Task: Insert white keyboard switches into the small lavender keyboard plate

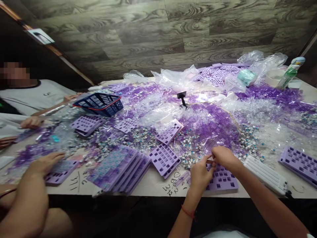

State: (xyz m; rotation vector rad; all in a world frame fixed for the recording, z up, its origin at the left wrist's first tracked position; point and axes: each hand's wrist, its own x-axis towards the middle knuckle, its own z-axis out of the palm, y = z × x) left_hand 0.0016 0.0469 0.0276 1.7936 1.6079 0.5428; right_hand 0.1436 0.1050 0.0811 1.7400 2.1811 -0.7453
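Purple key frame [224, 185]: one, flat at the worktop's [153, 192] near edge, beneath both hands.
Left hand [201, 173]: red string at wrist; fingers bent, at the frame's upper left part.
Right hand [223, 156]: fingers curled in, meeting the left's. Grip, both: whether clamped on a small part cannot be told.
Basket [115, 107]: dark blue, slatted, red-edged, tilted among loose pieces; contents cannot be made out.
Clear bags [177, 79]: several, crumpled, along the far side; some beside a heap of purple plates [218, 74].
Teal packet [247, 77]: one, among those bags; contents hidden.
Bottle [288, 77]: green, upright, beside a pale round tub [272, 78].
Stack of purple frames [128, 172]: leaning in overlap, left of the hands.
White bars [266, 175]: side by side, right of the hands.
Small switches [247, 138]: white and blue, loose, heaped.
Another person's hand [51, 162]: on a further frame [60, 173], far left.
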